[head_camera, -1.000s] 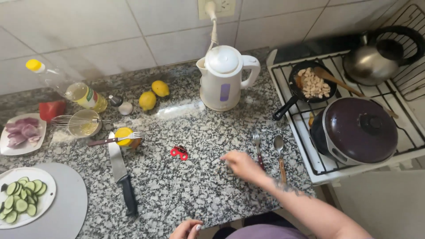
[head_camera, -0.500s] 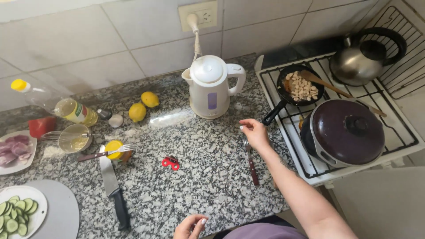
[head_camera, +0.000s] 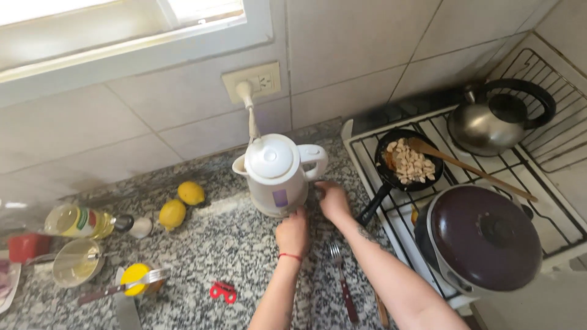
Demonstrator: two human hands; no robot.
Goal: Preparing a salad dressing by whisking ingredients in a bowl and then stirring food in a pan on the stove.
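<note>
A white electric kettle [head_camera: 278,174] stands on the speckled granite counter [head_camera: 214,250], plugged into a wall socket [head_camera: 252,82]. My left hand [head_camera: 292,232], with a red string at the wrist, rests against the front of the kettle's base. My right hand [head_camera: 333,201] is at the kettle's lower right, just under its handle and close to the black frying pan's handle [head_camera: 370,208]. The fingers of both hands are hidden against the kettle. A fork [head_camera: 339,278] lies on the counter just below my hands.
On the stove at right are a frying pan [head_camera: 406,162] of pale chopped food with a wooden spatula [head_camera: 474,170], a dark-lidded pot [head_camera: 483,238] and a steel kettle [head_camera: 495,122]. At left lie two lemons [head_camera: 181,203], an oil bottle [head_camera: 79,221], a glass bowl [head_camera: 76,263] and a small red object [head_camera: 223,292].
The view has tilted up toward the wall. My left hand rose from the counter's front edge to the kettle's base. My right hand moved from the fork to the kettle's side.
</note>
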